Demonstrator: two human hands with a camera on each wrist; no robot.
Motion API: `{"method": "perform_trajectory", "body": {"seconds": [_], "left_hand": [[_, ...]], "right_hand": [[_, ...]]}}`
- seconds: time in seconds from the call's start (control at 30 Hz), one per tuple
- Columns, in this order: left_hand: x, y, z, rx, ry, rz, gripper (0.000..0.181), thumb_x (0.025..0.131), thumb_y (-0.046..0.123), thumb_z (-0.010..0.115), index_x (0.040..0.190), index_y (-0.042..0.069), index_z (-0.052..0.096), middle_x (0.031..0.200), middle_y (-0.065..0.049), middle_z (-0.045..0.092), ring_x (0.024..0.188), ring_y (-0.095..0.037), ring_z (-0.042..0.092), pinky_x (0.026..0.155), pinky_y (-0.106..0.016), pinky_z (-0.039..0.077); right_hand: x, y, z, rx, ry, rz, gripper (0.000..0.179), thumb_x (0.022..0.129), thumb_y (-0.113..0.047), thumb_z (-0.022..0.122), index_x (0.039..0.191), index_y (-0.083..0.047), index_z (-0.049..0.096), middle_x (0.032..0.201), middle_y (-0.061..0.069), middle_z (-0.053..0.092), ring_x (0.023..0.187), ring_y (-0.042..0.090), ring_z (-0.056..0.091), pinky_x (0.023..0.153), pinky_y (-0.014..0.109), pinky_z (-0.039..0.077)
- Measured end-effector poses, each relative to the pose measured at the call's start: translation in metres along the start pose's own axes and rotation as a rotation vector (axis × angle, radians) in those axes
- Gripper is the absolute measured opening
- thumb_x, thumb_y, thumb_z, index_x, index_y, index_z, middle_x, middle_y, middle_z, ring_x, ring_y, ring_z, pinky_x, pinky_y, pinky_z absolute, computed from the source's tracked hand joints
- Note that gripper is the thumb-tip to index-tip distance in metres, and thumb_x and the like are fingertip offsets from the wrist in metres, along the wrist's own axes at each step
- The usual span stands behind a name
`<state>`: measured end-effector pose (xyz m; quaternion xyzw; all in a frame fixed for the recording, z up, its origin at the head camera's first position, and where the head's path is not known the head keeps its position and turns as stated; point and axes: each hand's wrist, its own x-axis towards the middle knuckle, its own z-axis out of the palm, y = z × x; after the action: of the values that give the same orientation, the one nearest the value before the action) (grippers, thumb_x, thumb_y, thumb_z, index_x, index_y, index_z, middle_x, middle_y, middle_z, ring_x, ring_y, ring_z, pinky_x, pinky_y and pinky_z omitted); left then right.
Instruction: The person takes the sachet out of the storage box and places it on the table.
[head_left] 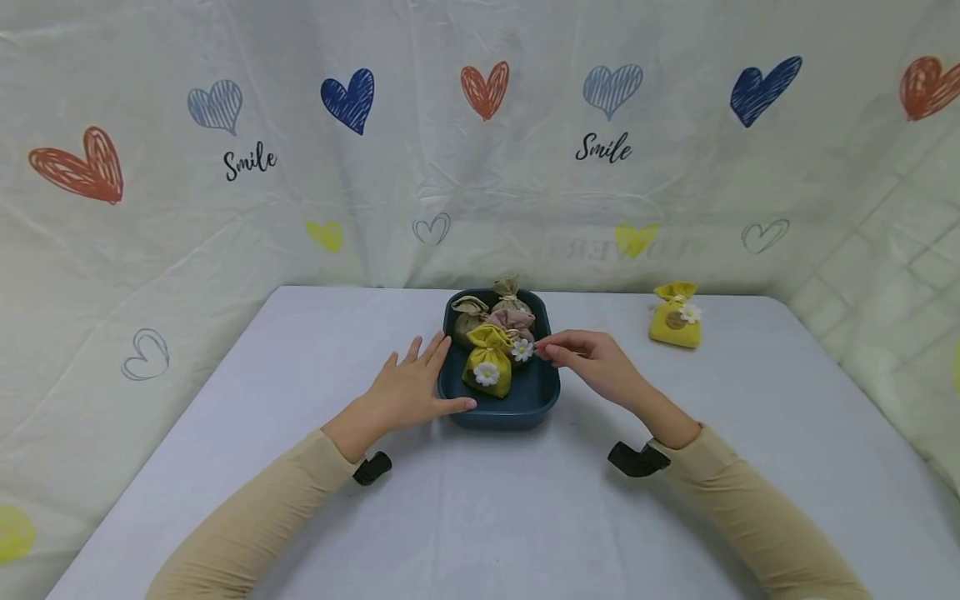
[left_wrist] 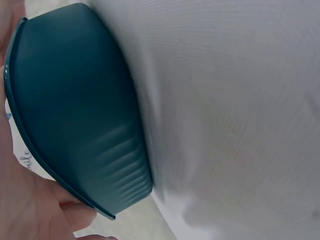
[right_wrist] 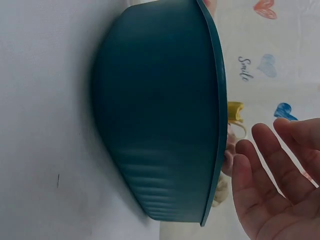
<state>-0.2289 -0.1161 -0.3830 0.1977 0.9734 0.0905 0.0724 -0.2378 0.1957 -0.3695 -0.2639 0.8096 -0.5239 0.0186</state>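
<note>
A dark teal plastic tub (head_left: 498, 417) holds several small drawstring pouches. At its front is a yellow pouch (head_left: 489, 358) with a white daisy; behind it are a pink pouch (head_left: 511, 320), an olive-brown pouch (head_left: 469, 321) and a beige pouch (head_left: 508, 292). Another daisy (head_left: 522, 350) shows at the right, its pouch partly hidden. My left hand (head_left: 408, 387) rests on the tub's left rim, fingers spread and thumb over the front corner. Above the right rim hovers my right hand (head_left: 592, 362), fingertips near that daisy. In the right wrist view its fingers (right_wrist: 275, 165) are loosely bent, holding nothing visible.
Another yellow pouch (head_left: 676, 321) with a daisy stands at the table's back right. The white table (head_left: 480, 517) meets a hanging sheet (head_left: 480, 183) printed with hearts. Dark wrist-worn pieces sit beneath both forearms.
</note>
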Motion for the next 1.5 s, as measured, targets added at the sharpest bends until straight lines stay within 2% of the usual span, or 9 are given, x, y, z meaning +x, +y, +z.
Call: {"method": "perform_trajectory", "body": {"seconds": [0.23,0.4,0.7,0.97,1.1,1.23,1.5], "left_hand": [[0.001,0.001,-0.001,0.008,-0.005,-0.001,0.113,0.087,0.082,0.052,0.166,0.013,0.01,0.172,-0.006,0.006,0.155,-0.04,0.008,0.118,-0.065,0.015],[0.0,0.001,-0.001,0.007,-0.011,-0.006,0.114,0.087,0.083,0.052,0.166,0.012,0.011,0.172,-0.007,0.006,0.155,-0.039,0.008,0.118,-0.066,0.015],[0.001,-0.001,0.002,0.014,-0.007,-0.008,0.114,0.087,0.083,0.051,0.166,0.013,0.01,0.172,-0.006,0.007,0.155,-0.039,0.008,0.118,-0.065,0.015],[0.0,0.0,0.0,0.018,-0.012,-0.009,0.114,0.088,0.083,0.051,0.166,0.011,0.01,0.172,-0.007,0.007,0.155,-0.04,0.009,0.118,-0.065,0.016],[-0.001,0.001,-0.002,0.016,-0.009,-0.004,0.113,0.088,0.082,0.052,0.166,0.011,0.011,0.172,-0.008,0.007,0.155,-0.04,0.01,0.118,-0.066,0.016],[-0.001,0.001,-0.001,0.019,-0.004,-0.002,0.113,0.088,0.082,0.052,0.166,0.011,0.011,0.171,-0.008,0.007,0.155,-0.04,0.01,0.118,-0.066,0.017],[0.0,0.0,0.0,0.024,0.002,0.004,0.113,0.088,0.082,0.051,0.166,0.011,0.012,0.171,-0.008,0.008,0.154,-0.041,0.011,0.117,-0.066,0.017]], "right_hand": [[0.006,-0.002,0.008,-0.008,-0.024,0.025,0.026,0.106,-0.008,0.057,0.123,0.009,0.068,0.118,0.021,0.071,0.111,0.042,0.065,0.091,0.034,0.057],[0.011,-0.006,0.016,-0.018,-0.024,0.038,0.029,0.106,-0.009,0.057,0.127,0.009,0.066,0.12,0.022,0.07,0.111,0.042,0.066,0.09,0.038,0.057],[0.021,-0.013,0.023,-0.059,0.049,0.113,0.03,0.106,-0.013,0.059,0.127,0.007,0.065,0.121,0.023,0.068,0.107,0.039,0.067,0.088,0.048,0.058],[0.03,-0.017,0.029,-0.101,0.023,0.222,0.029,0.104,-0.018,0.064,0.123,0.004,0.065,0.114,0.02,0.069,0.105,0.037,0.068,0.082,0.043,0.06],[0.035,-0.016,0.034,-0.163,0.016,0.244,0.028,0.101,-0.018,0.067,0.122,0.002,0.066,0.115,0.018,0.069,0.102,0.037,0.068,0.079,0.042,0.06],[0.04,-0.015,0.038,-0.224,0.017,0.233,0.029,0.1,-0.018,0.07,0.121,0.001,0.067,0.115,0.018,0.07,0.098,0.035,0.07,0.073,0.034,0.06],[0.044,-0.01,0.043,-0.226,0.018,0.218,0.033,0.102,-0.02,0.068,0.124,0.004,0.067,0.115,0.019,0.07,0.096,0.034,0.071,0.074,0.037,0.061]]}}
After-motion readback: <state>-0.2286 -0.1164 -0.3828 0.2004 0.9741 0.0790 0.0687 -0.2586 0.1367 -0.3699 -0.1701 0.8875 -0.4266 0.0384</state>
